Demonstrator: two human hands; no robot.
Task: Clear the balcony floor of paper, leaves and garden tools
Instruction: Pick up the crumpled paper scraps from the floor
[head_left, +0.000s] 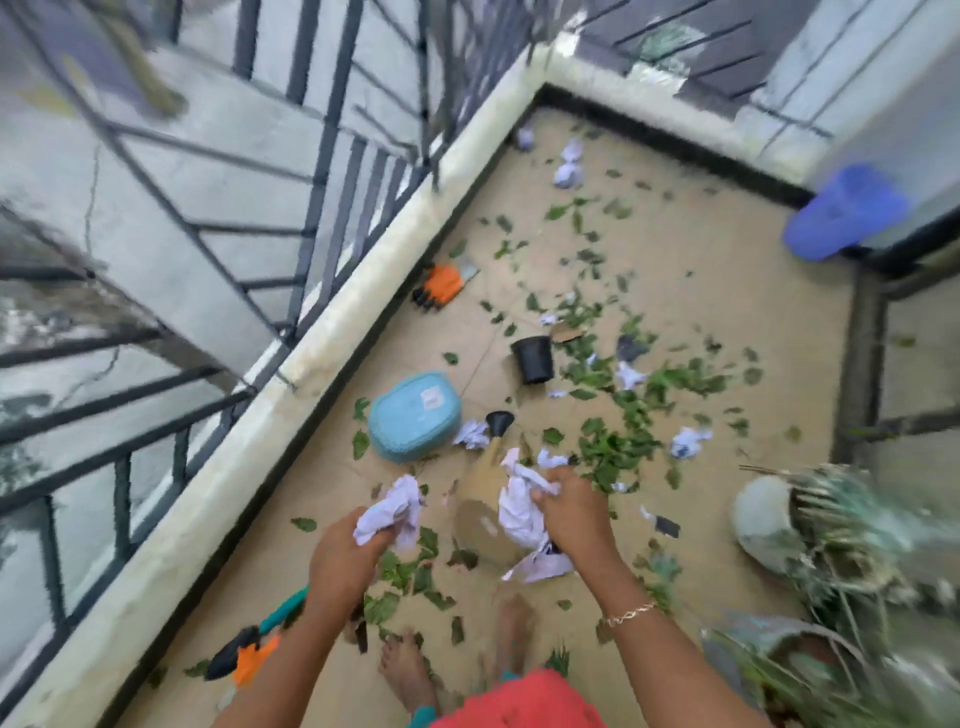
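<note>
My left hand (340, 551) grips a crumpled white paper (397, 506) above the tan balcony floor (701, 291). My right hand (571, 512) grips a bigger wad of crumpled papers (519, 512). Under it lies a tan watering can (483, 512) with a black spout (500, 422). More paper balls (688, 441) and green leaves (613, 452) are scattered over the floor. An orange and black garden glove (441, 285) lies by the left kerb. Teal, black and orange tools (249, 649) lie near my left arm.
An upturned light blue basket (413, 415) and a tipped black pot (534, 358) lie mid floor. A blue bin (847, 210) stands at the far right wall. Potted plants (831, 525) crowd the right side. A metal railing (322, 171) on a low kerb bounds the left. My bare feet (410, 670) stand below.
</note>
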